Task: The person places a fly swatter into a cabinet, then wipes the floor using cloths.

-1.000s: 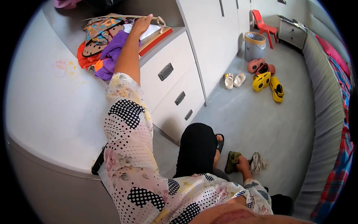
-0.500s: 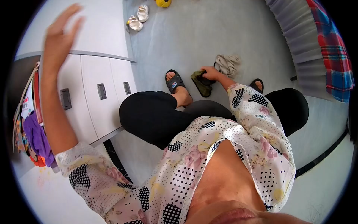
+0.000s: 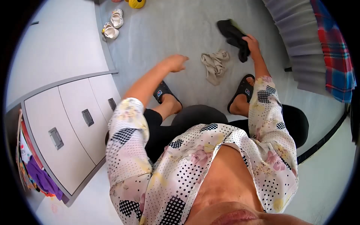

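My right hand grips one end of a dark green-black cloth, its fingers closed around the edge. The cloth hangs in a long, bunched strip over the floor, at the right of a crumpled beige cloth. That beige cloth lies on the grey floor between and ahead of my feet. My left hand is held out to the left of the beige cloth, apart from it. Its fingers are partly stretched and nothing shows in them.
A white drawer unit with grey handles stands at the left, purple cloth beside it. Small white shoes and a yellow object sit farther off. A grey curtain and plaid fabric hang at the right. I wear black slides.
My left hand has come down from the upper left to near the beige cloth. My right hand has carried the dark cloth from the left of the beige cloth to its right.
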A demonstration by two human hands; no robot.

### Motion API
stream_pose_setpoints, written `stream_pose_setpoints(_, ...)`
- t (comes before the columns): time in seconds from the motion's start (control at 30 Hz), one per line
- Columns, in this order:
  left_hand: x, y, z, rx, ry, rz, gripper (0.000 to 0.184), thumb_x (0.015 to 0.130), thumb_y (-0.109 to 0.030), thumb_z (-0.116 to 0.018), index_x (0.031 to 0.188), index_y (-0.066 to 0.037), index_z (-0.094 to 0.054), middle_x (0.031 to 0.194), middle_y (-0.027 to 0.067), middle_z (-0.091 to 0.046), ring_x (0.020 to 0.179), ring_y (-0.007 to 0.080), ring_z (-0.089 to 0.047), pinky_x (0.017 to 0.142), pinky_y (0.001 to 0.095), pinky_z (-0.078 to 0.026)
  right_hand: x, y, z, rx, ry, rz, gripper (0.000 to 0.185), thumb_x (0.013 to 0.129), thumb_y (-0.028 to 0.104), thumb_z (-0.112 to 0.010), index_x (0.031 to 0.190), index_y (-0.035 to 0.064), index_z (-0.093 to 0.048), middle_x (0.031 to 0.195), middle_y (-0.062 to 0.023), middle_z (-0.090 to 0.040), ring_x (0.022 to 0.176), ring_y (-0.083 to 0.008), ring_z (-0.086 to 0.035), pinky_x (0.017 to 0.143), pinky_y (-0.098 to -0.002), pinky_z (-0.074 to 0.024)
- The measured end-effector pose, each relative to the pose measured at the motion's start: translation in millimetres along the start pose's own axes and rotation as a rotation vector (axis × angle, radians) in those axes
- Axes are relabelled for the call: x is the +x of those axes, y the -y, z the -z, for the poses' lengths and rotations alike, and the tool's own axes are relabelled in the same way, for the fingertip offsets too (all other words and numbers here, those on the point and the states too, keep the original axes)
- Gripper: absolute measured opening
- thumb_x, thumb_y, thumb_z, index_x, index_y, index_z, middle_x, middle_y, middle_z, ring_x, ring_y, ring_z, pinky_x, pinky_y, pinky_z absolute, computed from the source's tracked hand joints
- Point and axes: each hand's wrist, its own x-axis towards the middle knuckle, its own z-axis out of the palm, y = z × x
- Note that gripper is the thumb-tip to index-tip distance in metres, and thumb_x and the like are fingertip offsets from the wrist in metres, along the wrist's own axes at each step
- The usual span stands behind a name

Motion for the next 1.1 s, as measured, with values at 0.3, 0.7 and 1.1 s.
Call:
stream_pose_setpoints(0.3, 9.7, -150.6, -101.7, 0.108, -0.399, 0.127, 0.056, 0.080, -0.025, -0.064, 0.130, -0.018, -0.040, 0.143, 0.0144, -0.027, 0.131, 0.0316, -0.028, 0.094, 0.0490, -0.038, -30.2, -93.4, 16.7, -0.766, -0.530, -0.052, 0.072, 0.084, 0.055, -0.050, 0.140, 0.0173, -0.027, 0.144, -0.0209, -0.020, 0.130, -0.0398, -0.026, 0.096, -0.0601, -0.0316)
stream_pose_setpoints(0.7, -41.8, -93.5, -13.0, -0.728, -0.828, -0.273, 0.027, 0.068, -0.001, -0.066, 0.093, -0.008, -0.062, 0.097, 0.0059, -0.061, 0.092, 0.0217, -0.058, 0.080, 0.0312, -0.046, -5.7, -12.0, 40.9, -1.172, -0.768, 0.366, 0.051, 0.090, 0.050, -0.042, 0.135, 0.0248, -0.040, 0.144, -0.0184, -0.023, 0.131, -0.0369, -0.024, 0.098, -0.0614, -0.0213)
stream_pose_setpoints(1.1, -145.4, 147.4, -15.8, 0.116, -1.146, 1.028, 0.048, 0.084, -0.031, -0.052, 0.129, -0.014, -0.048, 0.102, 0.0214, -0.056, 0.090, 0.0368, -0.057, 0.082, 0.0423, -0.045, -25.8, 98.1, -83.9, -1.108, -0.486, 0.913, 0.059, 0.081, 0.054, -0.053, 0.129, 0.0212, -0.048, 0.141, -0.0151, -0.030, 0.129, -0.0341, -0.028, 0.103, -0.0547, -0.0206)
